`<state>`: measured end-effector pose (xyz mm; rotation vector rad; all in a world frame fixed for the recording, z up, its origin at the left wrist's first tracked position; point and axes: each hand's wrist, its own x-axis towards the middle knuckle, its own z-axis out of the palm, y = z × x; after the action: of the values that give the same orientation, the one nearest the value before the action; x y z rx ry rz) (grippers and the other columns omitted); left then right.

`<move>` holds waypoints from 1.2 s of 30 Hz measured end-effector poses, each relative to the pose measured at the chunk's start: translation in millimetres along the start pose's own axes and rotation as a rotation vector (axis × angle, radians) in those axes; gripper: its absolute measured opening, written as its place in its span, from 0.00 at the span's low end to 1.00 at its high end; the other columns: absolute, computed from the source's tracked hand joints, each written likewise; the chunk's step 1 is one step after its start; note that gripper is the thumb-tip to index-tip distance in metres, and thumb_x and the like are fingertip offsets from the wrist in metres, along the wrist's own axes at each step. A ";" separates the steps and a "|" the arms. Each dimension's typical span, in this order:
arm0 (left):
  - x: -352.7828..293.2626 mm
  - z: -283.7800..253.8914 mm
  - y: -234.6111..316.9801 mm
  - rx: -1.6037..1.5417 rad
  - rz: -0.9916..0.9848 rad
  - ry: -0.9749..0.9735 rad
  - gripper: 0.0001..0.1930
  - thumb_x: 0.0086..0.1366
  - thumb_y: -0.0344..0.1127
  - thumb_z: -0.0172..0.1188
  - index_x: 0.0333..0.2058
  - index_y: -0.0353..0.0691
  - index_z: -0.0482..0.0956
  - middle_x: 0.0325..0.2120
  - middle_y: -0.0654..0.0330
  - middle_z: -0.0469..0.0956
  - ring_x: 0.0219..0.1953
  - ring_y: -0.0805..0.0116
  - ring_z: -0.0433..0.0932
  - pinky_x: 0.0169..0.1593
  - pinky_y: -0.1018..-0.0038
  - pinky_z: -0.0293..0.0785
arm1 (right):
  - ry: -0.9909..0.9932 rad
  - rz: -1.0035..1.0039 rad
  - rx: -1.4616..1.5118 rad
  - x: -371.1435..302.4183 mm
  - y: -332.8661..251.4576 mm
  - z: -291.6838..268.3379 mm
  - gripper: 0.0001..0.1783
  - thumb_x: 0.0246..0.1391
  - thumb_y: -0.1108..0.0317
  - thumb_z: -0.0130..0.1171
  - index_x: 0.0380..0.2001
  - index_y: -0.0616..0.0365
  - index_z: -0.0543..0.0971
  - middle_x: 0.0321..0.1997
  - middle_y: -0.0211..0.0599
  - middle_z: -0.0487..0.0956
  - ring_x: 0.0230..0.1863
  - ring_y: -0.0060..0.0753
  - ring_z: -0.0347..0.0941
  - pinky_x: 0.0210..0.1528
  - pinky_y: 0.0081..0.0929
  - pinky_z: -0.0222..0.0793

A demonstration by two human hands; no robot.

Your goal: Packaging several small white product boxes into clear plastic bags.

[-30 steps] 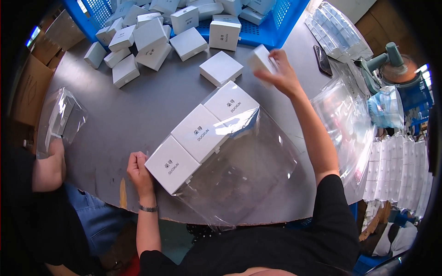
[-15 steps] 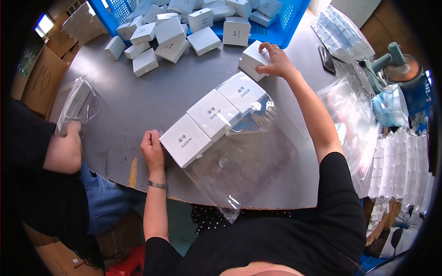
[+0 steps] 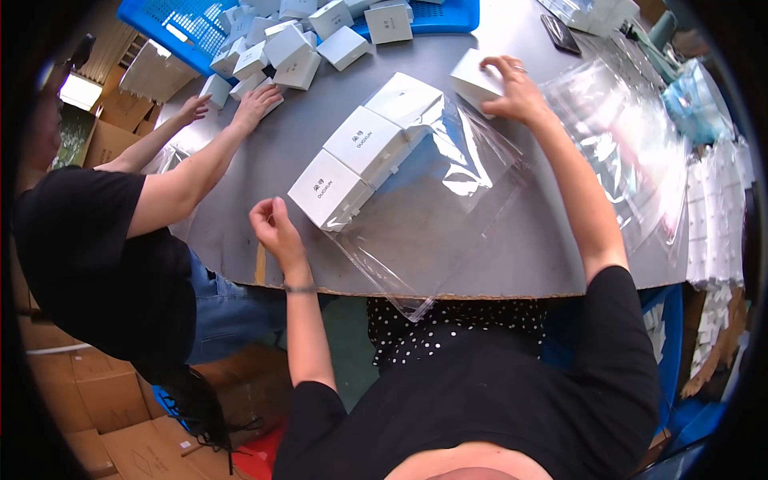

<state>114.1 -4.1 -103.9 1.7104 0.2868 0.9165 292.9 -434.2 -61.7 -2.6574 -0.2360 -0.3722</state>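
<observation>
A row of white boxes (image 3: 364, 140) lies aslant on the table, with a clear plastic bag (image 3: 416, 232) over its far-right part and spread toward me. My right hand (image 3: 516, 96) grips a white box (image 3: 474, 74) past the row's far end, thumb and fingers on its near right side; whether a second one is under it I cannot tell. Short of the row's near-left end, my left hand (image 3: 278, 232) is raised, its fingers curled in. It is apart from the boxes and nothing shows in it.
A co-worker's hand (image 3: 258, 106) touches loose boxes in front of a blue crate (image 3: 180, 36) heaped with more. On the right lie clear plastic bags (image 3: 612, 152), a phone (image 3: 560, 34) and stacked white pieces (image 3: 712, 212). Cardboard boxes (image 3: 112, 392) stand at lower left.
My left hand has come off the row's near end. My right hand stays on the box at the far end. The co-worker has reached from a bagged bundle to the loose boxes. The view has shifted.
</observation>
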 end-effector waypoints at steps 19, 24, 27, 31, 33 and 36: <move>-98.3 57.1 156.5 0.317 0.470 -0.658 0.07 0.58 0.28 0.64 0.36 0.43 0.83 0.26 0.66 0.75 0.32 0.69 0.73 0.46 0.70 0.60 | -0.075 -0.012 1.077 -262.8 -44.2 -87.3 0.43 0.24 0.60 0.70 0.52 0.52 0.73 0.60 0.52 0.67 0.66 0.54 0.63 0.64 0.44 0.61; -103.3 62.8 154.3 0.197 0.401 -0.505 0.05 0.61 0.27 0.63 0.37 0.40 0.83 0.24 0.63 0.76 0.29 0.66 0.73 0.42 0.69 0.65 | -0.240 -0.366 0.675 -168.7 -93.7 -23.5 0.43 0.28 0.56 0.69 0.54 0.55 0.72 0.65 0.59 0.64 0.64 0.59 0.65 0.64 0.45 0.64; -103.9 61.6 157.0 0.248 0.500 -0.563 0.07 0.59 0.27 0.64 0.37 0.41 0.83 0.26 0.62 0.76 0.31 0.63 0.74 0.42 0.68 0.65 | 0.005 -0.346 0.374 -121.2 -85.2 9.7 0.44 0.29 0.55 0.70 0.57 0.56 0.73 0.68 0.58 0.63 0.66 0.58 0.64 0.65 0.44 0.63; -114.4 60.2 145.3 0.309 0.629 -0.581 0.08 0.58 0.27 0.64 0.37 0.41 0.83 0.25 0.62 0.75 0.32 0.62 0.73 0.42 0.67 0.64 | 0.114 -0.299 0.152 -117.5 -89.4 12.4 0.48 0.33 0.53 0.72 0.62 0.49 0.70 0.69 0.57 0.62 0.67 0.58 0.62 0.65 0.46 0.62; -118.4 61.7 140.2 0.242 0.507 -0.639 0.08 0.58 0.26 0.64 0.38 0.41 0.83 0.25 0.63 0.75 0.31 0.62 0.72 0.42 0.67 0.64 | 0.135 -0.353 0.053 -130.1 -86.5 11.5 0.49 0.37 0.50 0.72 0.66 0.45 0.66 0.69 0.56 0.62 0.64 0.57 0.65 0.63 0.47 0.62; -119.5 62.2 136.3 0.227 0.484 -0.650 0.09 0.57 0.25 0.64 0.37 0.41 0.83 0.25 0.63 0.75 0.30 0.63 0.72 0.41 0.68 0.63 | 0.386 -0.391 -0.215 -145.8 -101.9 -8.6 0.35 0.44 0.56 0.68 0.57 0.49 0.73 0.58 0.47 0.72 0.55 0.52 0.68 0.53 0.41 0.66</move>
<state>42.6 -168.9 -37.2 2.2358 -0.4910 0.6221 129.8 -362.9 -56.4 -2.6646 -0.6218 -1.0745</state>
